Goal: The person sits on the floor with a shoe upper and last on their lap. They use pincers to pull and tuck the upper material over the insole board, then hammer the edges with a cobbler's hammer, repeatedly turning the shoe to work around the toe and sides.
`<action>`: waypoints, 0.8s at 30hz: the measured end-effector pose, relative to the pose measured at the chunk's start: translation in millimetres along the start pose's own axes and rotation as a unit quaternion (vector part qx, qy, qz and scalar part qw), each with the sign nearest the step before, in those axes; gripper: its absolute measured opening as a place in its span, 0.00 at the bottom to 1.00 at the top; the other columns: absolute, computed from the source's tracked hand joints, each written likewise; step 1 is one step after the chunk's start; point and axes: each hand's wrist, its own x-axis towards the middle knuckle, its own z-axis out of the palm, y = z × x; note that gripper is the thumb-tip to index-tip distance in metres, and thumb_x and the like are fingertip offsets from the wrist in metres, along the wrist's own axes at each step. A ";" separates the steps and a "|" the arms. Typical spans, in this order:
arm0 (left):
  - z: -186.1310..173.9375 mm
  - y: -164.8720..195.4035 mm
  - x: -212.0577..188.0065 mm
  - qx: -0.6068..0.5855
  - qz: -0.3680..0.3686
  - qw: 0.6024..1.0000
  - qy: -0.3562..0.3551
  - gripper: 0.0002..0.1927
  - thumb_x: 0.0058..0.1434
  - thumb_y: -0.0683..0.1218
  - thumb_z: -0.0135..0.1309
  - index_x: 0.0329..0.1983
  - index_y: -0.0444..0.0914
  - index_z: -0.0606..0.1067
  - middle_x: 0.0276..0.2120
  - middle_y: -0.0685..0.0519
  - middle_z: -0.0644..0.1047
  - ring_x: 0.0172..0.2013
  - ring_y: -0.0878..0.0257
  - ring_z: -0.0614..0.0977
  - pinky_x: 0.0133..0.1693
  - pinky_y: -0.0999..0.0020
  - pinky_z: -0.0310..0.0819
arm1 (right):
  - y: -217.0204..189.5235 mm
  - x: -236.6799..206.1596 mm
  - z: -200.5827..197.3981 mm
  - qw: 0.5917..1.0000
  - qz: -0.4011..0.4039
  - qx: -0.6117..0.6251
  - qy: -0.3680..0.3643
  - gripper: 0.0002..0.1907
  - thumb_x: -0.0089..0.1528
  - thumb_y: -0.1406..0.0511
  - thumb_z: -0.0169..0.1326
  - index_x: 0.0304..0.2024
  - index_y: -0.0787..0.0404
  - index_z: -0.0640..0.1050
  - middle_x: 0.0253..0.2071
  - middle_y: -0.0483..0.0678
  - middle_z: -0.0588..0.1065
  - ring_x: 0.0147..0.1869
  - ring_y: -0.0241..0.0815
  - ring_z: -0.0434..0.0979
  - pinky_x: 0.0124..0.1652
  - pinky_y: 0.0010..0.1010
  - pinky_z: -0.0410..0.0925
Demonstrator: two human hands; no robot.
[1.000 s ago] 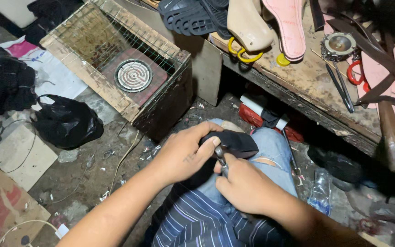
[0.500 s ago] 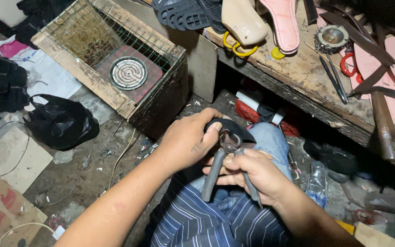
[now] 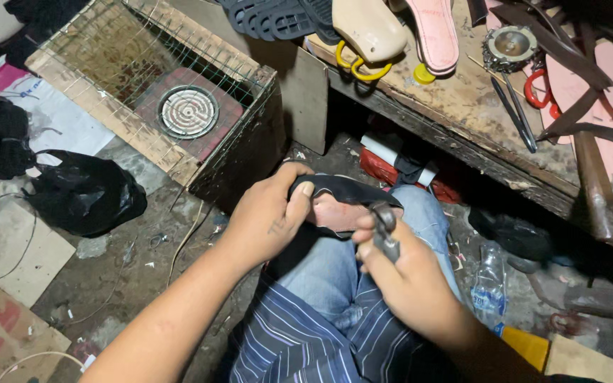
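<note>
Head view: shoe point(image 3: 342, 202) crosswise, pincers point(image 3: 384, 230) upright

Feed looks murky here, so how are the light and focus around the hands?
Head view: light falls from above, hands evenly lit; left hand gripping the black shoe upper looks sharp; right hand with metal pliers slightly soft; deep shadow under the workbench; no glare.

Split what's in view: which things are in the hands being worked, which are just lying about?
In hand:
- black shoe upper on the pink last, held by the left hand
- pliers, in the right hand

Lying about:
- wire-topped wooden box with a coil hotplate
- black plastic bag
- black soles
- plastic bottle
</note>
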 end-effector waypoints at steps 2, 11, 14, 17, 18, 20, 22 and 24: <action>6.5 12.0 -1.8 -0.005 -0.006 1.000 0.005 0.14 0.67 0.50 0.48 0.50 0.38 0.74 0.34 0.40 0.81 0.37 0.41 0.84 0.38 0.51 0.77 | 1.4 19.9 -5.8 0.971 -0.091 -0.180 0.128 0.15 0.58 0.65 0.63 0.45 0.63 0.77 0.35 0.45 0.78 0.39 0.33 0.79 0.41 0.27 0.72; 31.1 48.8 27.3 0.059 -0.009 0.998 0.033 0.17 0.67 0.53 0.49 0.49 0.36 0.73 0.36 0.39 0.81 0.37 0.39 0.83 0.37 0.46 0.75 | -3.1 68.5 -18.0 0.953 -0.173 -0.145 0.202 0.13 0.59 0.65 0.66 0.43 0.61 0.76 0.36 0.44 0.81 0.37 0.37 0.83 0.39 0.32 0.75; 38.8 55.9 31.3 0.073 0.000 0.997 0.039 0.17 0.67 0.53 0.49 0.47 0.35 0.73 0.35 0.39 0.80 0.36 0.39 0.82 0.37 0.46 0.75 | 1.0 72.9 -21.9 0.844 -0.339 -0.330 0.252 0.16 0.60 0.68 0.66 0.45 0.62 0.73 0.40 0.53 0.77 0.43 0.52 0.80 0.43 0.40 0.72; 44.7 60.1 33.4 0.088 -0.023 0.996 -0.002 0.15 0.67 0.53 0.49 0.43 0.36 0.72 0.33 0.40 0.80 0.33 0.39 0.82 0.35 0.45 0.75 | -0.8 76.2 -25.7 0.806 -0.410 -0.360 0.231 0.19 0.59 0.68 0.63 0.48 0.64 0.69 0.42 0.58 0.74 0.45 0.60 0.77 0.46 0.45 0.72; 43.7 59.6 33.5 0.088 -0.016 0.996 -0.007 0.15 0.66 0.53 0.49 0.43 0.36 0.71 0.33 0.40 0.80 0.32 0.39 0.82 0.35 0.45 0.75 | -2.8 75.0 -26.9 0.826 -0.376 -0.355 0.224 0.19 0.59 0.68 0.63 0.47 0.64 0.69 0.40 0.57 0.74 0.44 0.59 0.77 0.45 0.45 0.71; 38.7 56.7 30.1 0.093 0.000 0.996 -0.011 0.14 0.66 0.52 0.49 0.42 0.36 0.71 0.33 0.41 0.80 0.32 0.39 0.82 0.34 0.45 0.75 | -6.6 67.8 -28.0 0.863 -0.309 -0.342 0.207 0.17 0.59 0.68 0.63 0.46 0.64 0.70 0.38 0.56 0.74 0.41 0.58 0.77 0.43 0.45 0.70; 26.3 49.4 24.3 0.104 0.016 0.994 -0.016 0.13 0.65 0.51 0.49 0.44 0.37 0.71 0.34 0.41 0.80 0.32 0.40 0.82 0.34 0.45 0.75 | -9.2 52.7 -30.4 0.916 -0.214 -0.294 0.170 0.16 0.59 0.67 0.61 0.46 0.65 0.71 0.39 0.54 0.74 0.41 0.51 0.78 0.43 0.39 0.71; 13.2 40.2 18.3 0.097 0.043 0.994 0.001 0.13 0.64 0.50 0.50 0.46 0.37 0.72 0.37 0.42 0.80 0.33 0.40 0.82 0.34 0.46 0.75 | -7.7 36.8 -28.4 0.981 -0.074 -0.162 0.073 0.15 0.60 0.67 0.58 0.48 0.64 0.72 0.41 0.51 0.75 0.43 0.45 0.77 0.44 0.34 0.70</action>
